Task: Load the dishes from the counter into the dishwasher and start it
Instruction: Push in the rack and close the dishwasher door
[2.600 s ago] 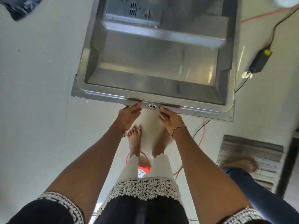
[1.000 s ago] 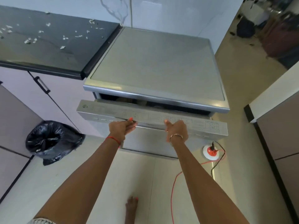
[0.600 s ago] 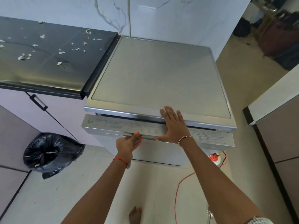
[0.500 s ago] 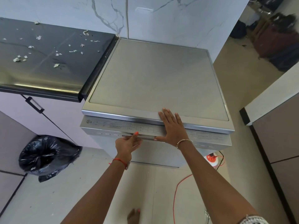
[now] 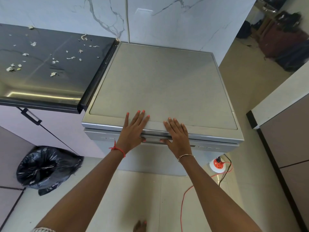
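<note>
A silver dishwasher [image 5: 163, 84] stands below me with its door [image 5: 209, 145] shut against the body. My left hand [image 5: 133, 128] lies flat over the front edge of the top, fingers straight, thumb down on the door's upper rim. My right hand [image 5: 177, 133] lies the same way just to the right, fingers straight on the top, thumb on the rim. Neither hand holds anything. The dishes are hidden inside.
A black counter [image 5: 46, 67] with scattered white scraps adjoins the dishwasher on the left. A full black rubbish bag [image 5: 45, 168] sits on the floor at lower left. An orange cable [image 5: 185, 195] and socket reel [image 5: 217, 165] lie at right, near a brown cabinet [image 5: 287, 139].
The door swung up from flat open to fully shut. My left hand left the door handle and moved flat onto the top edge; my right hand stayed pressed there.
</note>
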Demonstrator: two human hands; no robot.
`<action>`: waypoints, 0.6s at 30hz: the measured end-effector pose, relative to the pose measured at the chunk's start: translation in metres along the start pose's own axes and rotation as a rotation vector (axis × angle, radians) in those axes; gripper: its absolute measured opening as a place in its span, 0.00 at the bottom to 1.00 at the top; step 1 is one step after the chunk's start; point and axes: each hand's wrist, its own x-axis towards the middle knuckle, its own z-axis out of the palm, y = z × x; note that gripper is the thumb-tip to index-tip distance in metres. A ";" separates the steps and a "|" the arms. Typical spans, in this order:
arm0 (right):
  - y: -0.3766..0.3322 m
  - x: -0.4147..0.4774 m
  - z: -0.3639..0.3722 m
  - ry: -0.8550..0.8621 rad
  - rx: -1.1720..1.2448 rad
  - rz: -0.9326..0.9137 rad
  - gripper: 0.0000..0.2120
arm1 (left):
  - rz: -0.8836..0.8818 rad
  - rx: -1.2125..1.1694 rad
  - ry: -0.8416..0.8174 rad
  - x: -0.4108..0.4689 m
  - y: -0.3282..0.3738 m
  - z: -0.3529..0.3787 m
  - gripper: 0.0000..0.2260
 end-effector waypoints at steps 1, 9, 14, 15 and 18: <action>0.001 0.000 0.000 0.016 -0.016 -0.005 0.35 | 0.006 -0.017 0.002 0.002 -0.001 -0.001 0.48; 0.001 0.002 0.012 0.111 -0.024 -0.005 0.34 | -0.004 -0.088 0.083 0.003 0.000 0.006 0.43; 0.001 0.002 0.008 0.114 -0.007 0.014 0.30 | -0.013 -0.128 0.057 0.003 0.000 0.002 0.42; 0.000 0.003 0.006 0.099 -0.002 0.024 0.29 | -0.023 -0.140 0.041 0.003 0.001 0.001 0.42; -0.005 0.005 0.000 0.014 0.006 0.053 0.32 | -0.043 -0.157 -0.022 0.002 0.003 -0.003 0.42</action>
